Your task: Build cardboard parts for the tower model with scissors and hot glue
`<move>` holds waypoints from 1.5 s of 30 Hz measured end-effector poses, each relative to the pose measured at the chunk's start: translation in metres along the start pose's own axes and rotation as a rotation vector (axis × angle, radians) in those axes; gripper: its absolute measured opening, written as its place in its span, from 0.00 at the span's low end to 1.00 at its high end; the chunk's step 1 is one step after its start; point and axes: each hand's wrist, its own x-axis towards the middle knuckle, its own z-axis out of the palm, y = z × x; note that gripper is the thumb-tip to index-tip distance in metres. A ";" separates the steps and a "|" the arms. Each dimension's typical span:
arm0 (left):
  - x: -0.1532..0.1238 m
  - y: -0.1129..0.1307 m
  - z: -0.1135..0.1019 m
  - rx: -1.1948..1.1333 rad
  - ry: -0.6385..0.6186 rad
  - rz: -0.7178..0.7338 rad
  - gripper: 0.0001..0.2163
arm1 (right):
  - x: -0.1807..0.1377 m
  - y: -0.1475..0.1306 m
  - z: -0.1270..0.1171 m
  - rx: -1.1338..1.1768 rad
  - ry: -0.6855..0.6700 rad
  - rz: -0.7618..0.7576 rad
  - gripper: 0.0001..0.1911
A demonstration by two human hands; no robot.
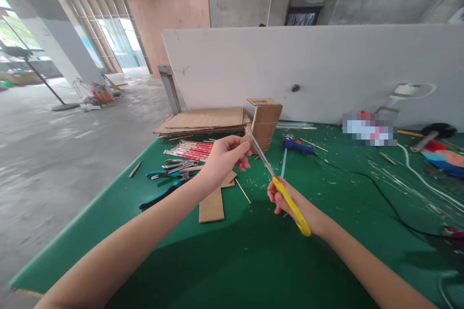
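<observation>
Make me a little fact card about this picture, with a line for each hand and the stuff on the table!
Left grip: pinching a small brown piece
Right grip: holding yellow-handled scissors, blades beside that piece
Blade gap: too small to tell
Table: green, with scattered scraps
Left side: teal-handled pliers, red-and-white sticks
Below left grip: cardboard strip
Behind hands: flat cardboard stack, standing cardboard shape
Right side: blue tool with dark cord
</observation>
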 end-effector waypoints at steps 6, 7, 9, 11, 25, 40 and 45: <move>0.001 0.002 -0.002 -0.008 -0.053 -0.035 0.08 | -0.005 -0.008 -0.002 0.016 -0.068 -0.019 0.27; 0.001 0.002 -0.003 0.000 -0.055 -0.023 0.08 | -0.005 -0.009 -0.002 0.009 -0.078 -0.020 0.26; 0.002 0.001 -0.004 0.006 -0.047 0.006 0.08 | -0.005 -0.010 -0.003 -0.007 -0.095 -0.024 0.26; 0.003 0.000 -0.004 0.008 -0.035 0.019 0.08 | -0.005 -0.010 -0.005 -0.034 -0.114 -0.033 0.26; 0.004 0.000 -0.004 0.033 -0.035 0.007 0.08 | 0.002 0.005 -0.003 -0.074 -0.091 -0.068 0.29; 0.004 -0.009 -0.003 -0.013 -0.055 0.020 0.09 | 0.007 0.019 -0.004 -0.124 -0.009 -0.060 0.18; 0.004 -0.008 -0.004 0.011 -0.068 0.029 0.09 | 0.005 0.012 -0.002 -0.230 0.043 -0.043 0.17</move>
